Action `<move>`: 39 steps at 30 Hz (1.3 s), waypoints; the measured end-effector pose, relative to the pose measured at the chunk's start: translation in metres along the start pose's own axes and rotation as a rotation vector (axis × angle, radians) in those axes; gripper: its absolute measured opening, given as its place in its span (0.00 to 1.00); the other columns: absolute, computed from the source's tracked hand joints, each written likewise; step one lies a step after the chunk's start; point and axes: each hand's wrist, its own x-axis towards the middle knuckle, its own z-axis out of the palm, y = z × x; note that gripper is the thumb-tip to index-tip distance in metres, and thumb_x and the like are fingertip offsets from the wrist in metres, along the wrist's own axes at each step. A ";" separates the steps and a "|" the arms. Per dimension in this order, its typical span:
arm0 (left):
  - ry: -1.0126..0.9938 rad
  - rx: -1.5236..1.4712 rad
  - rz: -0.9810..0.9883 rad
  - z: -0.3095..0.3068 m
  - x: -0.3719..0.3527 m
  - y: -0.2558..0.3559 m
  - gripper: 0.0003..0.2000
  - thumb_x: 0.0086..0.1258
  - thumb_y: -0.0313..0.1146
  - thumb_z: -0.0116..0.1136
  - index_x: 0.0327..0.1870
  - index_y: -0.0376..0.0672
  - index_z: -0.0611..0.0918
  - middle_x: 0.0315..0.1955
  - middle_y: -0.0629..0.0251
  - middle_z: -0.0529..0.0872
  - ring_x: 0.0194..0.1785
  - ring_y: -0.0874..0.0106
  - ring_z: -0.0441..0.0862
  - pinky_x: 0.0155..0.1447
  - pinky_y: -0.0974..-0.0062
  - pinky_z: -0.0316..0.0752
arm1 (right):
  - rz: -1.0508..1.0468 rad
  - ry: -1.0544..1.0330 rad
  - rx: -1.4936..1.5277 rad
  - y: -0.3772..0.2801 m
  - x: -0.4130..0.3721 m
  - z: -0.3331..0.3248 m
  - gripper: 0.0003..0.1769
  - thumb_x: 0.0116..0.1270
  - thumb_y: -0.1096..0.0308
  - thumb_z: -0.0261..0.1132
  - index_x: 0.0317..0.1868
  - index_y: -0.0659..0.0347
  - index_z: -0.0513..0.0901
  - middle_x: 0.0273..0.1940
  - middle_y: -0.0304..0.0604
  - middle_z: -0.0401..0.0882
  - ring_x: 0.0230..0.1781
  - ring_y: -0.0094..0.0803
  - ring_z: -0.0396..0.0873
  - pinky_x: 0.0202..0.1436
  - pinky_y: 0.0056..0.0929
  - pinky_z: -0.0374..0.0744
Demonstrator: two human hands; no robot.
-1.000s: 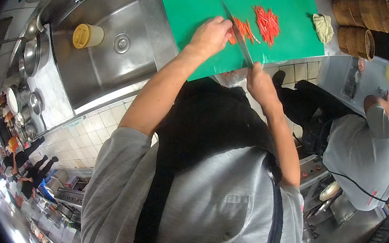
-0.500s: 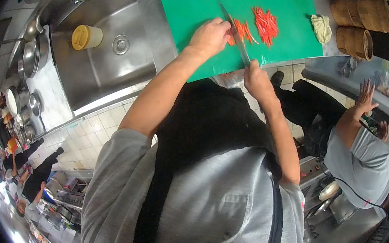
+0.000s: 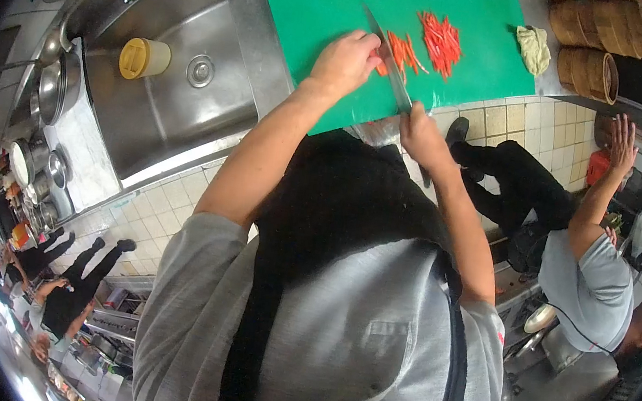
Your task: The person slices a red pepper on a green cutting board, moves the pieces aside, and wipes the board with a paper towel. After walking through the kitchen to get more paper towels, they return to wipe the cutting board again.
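A large green cutting board (image 3: pixel 478 68) lies at the top centre. My right hand (image 3: pixel 425 137) is wrapped round the handle of a long knife (image 3: pixel 396 73), whose blade points up and left across the board. On the left of the blade, my left hand (image 3: pixel 350 63) has its fingers bent and pressed on a red pepper piece (image 3: pixel 382 69), mostly hidden under the fingertips. Thin red strips (image 3: pixel 408 50) lie just right of the blade, and a bigger pile of red strips (image 3: pixel 441 46) lies farther right.
A steel sink (image 3: pixel 180 113) holding a yellow-lidded container (image 3: pixel 144 60) is on the left. A crumpled cloth (image 3: pixel 533 50) and round brown baskets (image 3: pixel 587 72) stand right of the board. A co-worker (image 3: pixel 590 271) is at the right with one arm raised; other people are far left.
The co-worker at the right has shifted, with the hand raised higher, and a glass-fronted drawer or door there no longer shows. People at far left moved slightly. My hands and knife stay nearly in place.
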 end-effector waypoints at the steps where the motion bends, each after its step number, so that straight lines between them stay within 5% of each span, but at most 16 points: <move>1: -0.009 -0.003 -0.004 0.000 0.000 0.000 0.14 0.71 0.36 0.71 0.52 0.42 0.85 0.48 0.53 0.87 0.51 0.48 0.87 0.55 0.53 0.84 | -0.021 0.013 -0.007 0.001 0.004 0.000 0.13 0.79 0.68 0.59 0.51 0.71 0.69 0.32 0.77 0.81 0.39 0.77 0.82 0.41 0.68 0.77; 16: -0.019 0.014 0.037 -0.002 0.003 -0.003 0.11 0.71 0.36 0.71 0.49 0.41 0.86 0.47 0.54 0.87 0.50 0.49 0.86 0.55 0.54 0.83 | 0.149 -0.072 -0.043 -0.014 -0.051 -0.018 0.11 0.78 0.68 0.57 0.51 0.67 0.68 0.33 0.77 0.83 0.38 0.77 0.83 0.43 0.70 0.79; 22: -0.025 0.006 0.033 -0.001 0.000 -0.003 0.12 0.72 0.36 0.70 0.49 0.41 0.87 0.49 0.54 0.87 0.51 0.50 0.87 0.55 0.55 0.83 | -0.018 -0.008 0.008 -0.010 -0.009 -0.002 0.12 0.79 0.70 0.59 0.47 0.71 0.67 0.32 0.77 0.81 0.37 0.76 0.82 0.39 0.68 0.78; 33: 0.011 -0.078 0.181 0.019 0.024 -0.005 0.10 0.74 0.35 0.69 0.49 0.39 0.88 0.48 0.54 0.88 0.51 0.51 0.87 0.56 0.58 0.83 | 0.112 0.140 -0.093 0.027 -0.016 -0.023 0.11 0.80 0.67 0.58 0.49 0.68 0.70 0.33 0.75 0.83 0.37 0.75 0.83 0.41 0.68 0.79; 39: 0.251 -0.153 0.020 -0.001 0.018 -0.020 0.08 0.75 0.33 0.67 0.47 0.39 0.90 0.46 0.53 0.91 0.49 0.52 0.89 0.55 0.59 0.84 | 0.082 0.169 -0.082 0.023 -0.012 -0.027 0.12 0.80 0.66 0.60 0.47 0.69 0.71 0.32 0.74 0.82 0.37 0.74 0.82 0.38 0.68 0.77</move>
